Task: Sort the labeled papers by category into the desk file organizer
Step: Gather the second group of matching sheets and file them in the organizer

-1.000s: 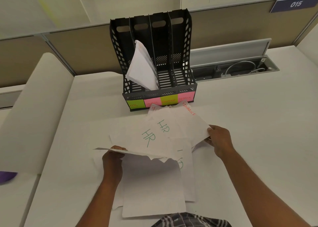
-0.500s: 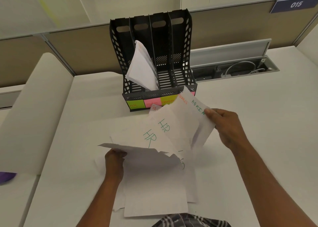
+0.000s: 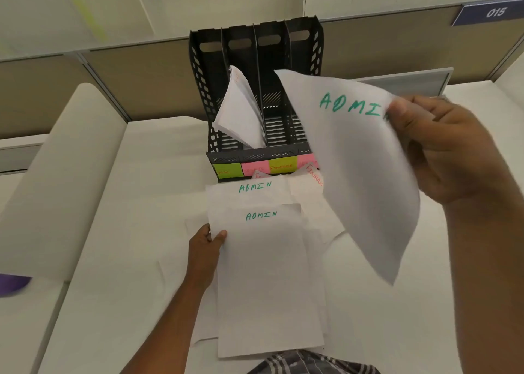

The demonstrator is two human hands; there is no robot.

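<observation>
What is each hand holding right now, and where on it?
The right hand pinches a white ADMIN-labeled paper sheet at its upper right edge, lifted. The left hand grips the left edge of the top white ADMIN sheet on the desk pile.

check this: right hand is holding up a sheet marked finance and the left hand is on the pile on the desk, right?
Not quite. In the head view, the sheet that the right hand holds up is marked ADMIN in green, not FINANCE. The rest stands: the left hand is on the pile on the desk.
</observation>
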